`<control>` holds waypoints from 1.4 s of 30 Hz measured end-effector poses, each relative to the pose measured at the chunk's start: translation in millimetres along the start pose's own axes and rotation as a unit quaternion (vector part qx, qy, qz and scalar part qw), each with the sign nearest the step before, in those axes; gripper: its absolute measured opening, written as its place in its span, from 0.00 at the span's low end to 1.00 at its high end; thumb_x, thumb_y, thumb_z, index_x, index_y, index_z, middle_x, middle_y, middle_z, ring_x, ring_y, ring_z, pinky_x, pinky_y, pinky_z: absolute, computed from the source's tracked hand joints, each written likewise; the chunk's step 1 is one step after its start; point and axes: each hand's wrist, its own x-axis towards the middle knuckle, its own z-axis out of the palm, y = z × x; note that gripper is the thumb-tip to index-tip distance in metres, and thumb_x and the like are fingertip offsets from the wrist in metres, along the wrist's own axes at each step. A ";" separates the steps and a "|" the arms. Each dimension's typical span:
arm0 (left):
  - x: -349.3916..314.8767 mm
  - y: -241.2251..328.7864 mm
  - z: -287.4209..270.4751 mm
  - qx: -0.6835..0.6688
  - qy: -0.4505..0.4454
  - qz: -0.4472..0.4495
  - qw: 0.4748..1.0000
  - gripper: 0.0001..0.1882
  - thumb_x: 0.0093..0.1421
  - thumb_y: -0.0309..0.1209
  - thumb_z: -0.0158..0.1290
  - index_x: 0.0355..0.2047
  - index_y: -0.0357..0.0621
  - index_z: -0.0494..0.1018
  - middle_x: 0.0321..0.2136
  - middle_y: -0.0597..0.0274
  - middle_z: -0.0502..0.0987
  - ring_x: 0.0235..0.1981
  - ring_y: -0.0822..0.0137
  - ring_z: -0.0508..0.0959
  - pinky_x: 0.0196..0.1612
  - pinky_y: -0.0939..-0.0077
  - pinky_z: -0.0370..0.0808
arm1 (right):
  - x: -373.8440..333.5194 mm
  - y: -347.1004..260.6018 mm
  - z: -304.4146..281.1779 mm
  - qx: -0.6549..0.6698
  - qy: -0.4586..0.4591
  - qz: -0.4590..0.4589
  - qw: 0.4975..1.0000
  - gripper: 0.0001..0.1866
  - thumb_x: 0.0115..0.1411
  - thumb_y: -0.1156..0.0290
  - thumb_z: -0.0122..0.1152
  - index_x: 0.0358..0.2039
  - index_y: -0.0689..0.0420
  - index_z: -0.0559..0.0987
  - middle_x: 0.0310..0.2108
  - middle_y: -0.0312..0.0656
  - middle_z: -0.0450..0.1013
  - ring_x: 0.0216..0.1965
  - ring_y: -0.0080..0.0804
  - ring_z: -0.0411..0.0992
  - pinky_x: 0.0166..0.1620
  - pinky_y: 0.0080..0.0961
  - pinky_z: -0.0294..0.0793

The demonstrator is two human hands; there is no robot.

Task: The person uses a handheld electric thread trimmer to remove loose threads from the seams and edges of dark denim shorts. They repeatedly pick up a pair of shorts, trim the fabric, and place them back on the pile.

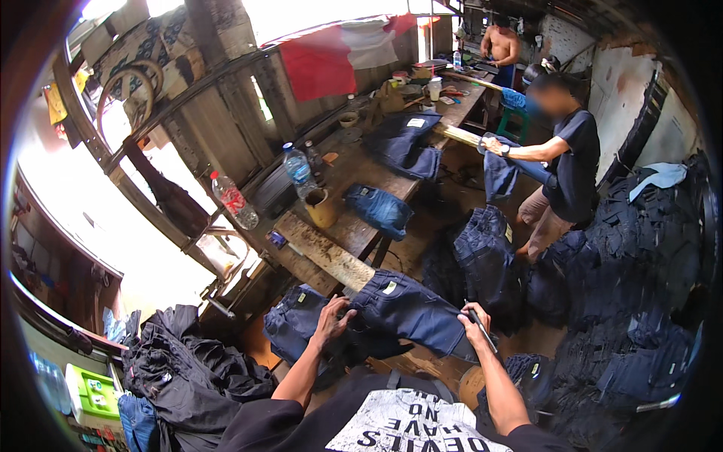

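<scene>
Dark blue denim trousers (414, 309) with a pale label lie stretched over the end of a long wooden board (320, 252) in front of me. My left hand (330, 320) is beside the waistband end, its fingers apart and slightly curled, with nothing visible in it. At the trousers' right end, my right hand (474, 328) is closed around a thin, dark, pen-like tool (482, 329); its exact kind is not clear. More blue denim trousers (290, 320) hang just left of my left hand.
A workbench (361, 226) carries bottles (299, 169), a yellowish pot (321, 209) and folded jeans (379, 209). Dark garments are heaped at left (192, 358) and right (625, 294). A co-worker (576, 151) handles denim on another board; a second person (501, 49) stands farther back.
</scene>
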 end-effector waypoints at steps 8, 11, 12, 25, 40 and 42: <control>37.4 140.2 132.9 0.071 -0.106 -0.001 0.992 0.11 0.68 0.38 0.66 0.41 0.47 0.78 0.34 0.50 0.81 0.37 0.43 0.83 0.39 0.49 0.80 | -40.9 109.6 -172.6 -0.056 0.033 -0.004 0.998 0.05 0.60 0.74 0.68 0.34 0.59 0.80 0.25 0.41 0.76 0.28 0.31 0.76 0.37 0.33 0.76; 22.8 230.2 216.1 -0.004 -0.164 -0.066 0.984 0.13 0.71 0.40 0.63 0.45 0.47 0.75 0.38 0.50 0.82 0.40 0.42 0.85 0.38 0.50 0.81 | -9.6 146.9 -240.1 -0.175 0.116 -0.056 0.976 0.11 0.70 0.66 0.59 0.38 0.61 0.82 0.31 0.48 0.79 0.36 0.47 0.81 0.42 0.42 0.78; 19.9 254.1 239.9 -0.029 -0.134 -0.072 0.988 0.12 0.72 0.39 0.62 0.42 0.46 0.73 0.38 0.48 0.81 0.38 0.41 0.84 0.38 0.49 0.81 | 6.8 151.4 -251.7 -0.256 0.144 0.026 0.956 0.14 0.73 0.64 0.56 0.41 0.62 0.83 0.34 0.51 0.80 0.40 0.51 0.82 0.45 0.45 0.79; 117.7 45.9 111.4 0.214 0.135 -0.101 0.962 0.25 0.65 0.47 0.69 0.52 0.42 0.77 0.48 0.46 0.78 0.53 0.43 0.77 0.56 0.50 0.74 | -16.4 -11.8 20.1 0.063 -0.165 -0.225 0.958 0.15 0.59 0.77 0.80 0.44 0.58 0.84 0.50 0.50 0.85 0.59 0.47 0.83 0.73 0.52 0.72; 26.0 124.3 108.2 -0.040 0.039 -0.328 0.943 0.41 0.50 0.28 0.80 0.61 0.44 0.69 0.46 0.52 0.84 0.43 0.54 0.86 0.48 0.60 0.82 | 14.1 -50.6 67.9 0.088 -0.211 -0.151 0.962 0.15 0.67 0.74 0.69 0.52 0.66 0.84 0.46 0.53 0.87 0.46 0.41 0.88 0.52 0.35 0.87; 22.3 120.3 106.4 -0.067 0.046 -0.297 0.951 0.46 0.49 0.27 0.80 0.64 0.46 0.64 0.43 0.55 0.86 0.39 0.59 0.87 0.43 0.65 0.83 | 24.5 -47.5 99.2 0.115 -0.211 -0.268 0.933 0.14 0.59 0.79 0.72 0.46 0.67 0.87 0.45 0.54 0.87 0.47 0.45 0.89 0.53 0.37 0.88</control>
